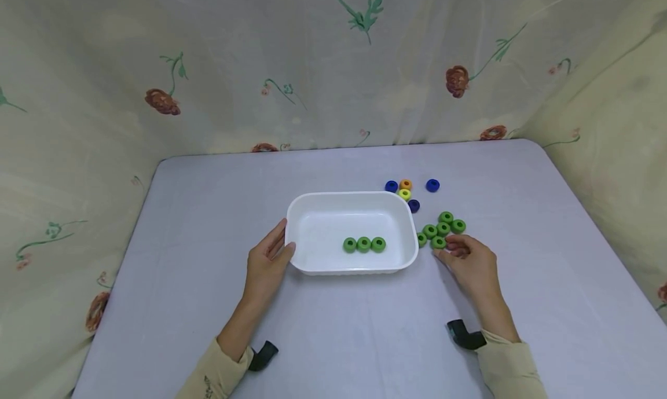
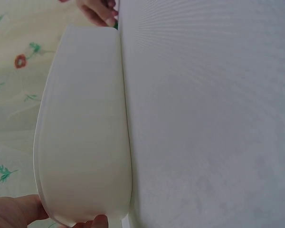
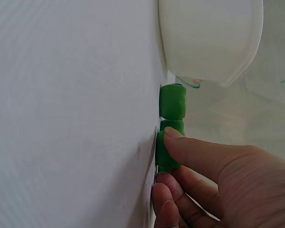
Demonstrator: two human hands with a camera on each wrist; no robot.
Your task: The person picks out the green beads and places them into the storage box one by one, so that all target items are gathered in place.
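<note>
A white rectangular tray stands on the table, with three green beads in a row inside it. My left hand holds the tray's left end, thumb at the rim and fingers against the outer wall. To the right of the tray, my right hand pinches a green bead at the near edge of a cluster of several green beads. In the right wrist view, the thumb lies on that green bead, which appears to be at the table surface. Another green bead stands beside it, nearer the tray.
Behind the tray's right corner lie blue beads, an orange bead and a yellow bead. A separate blue bead lies farther right. A pale cloth covers the table; a flowered curtain hangs behind it.
</note>
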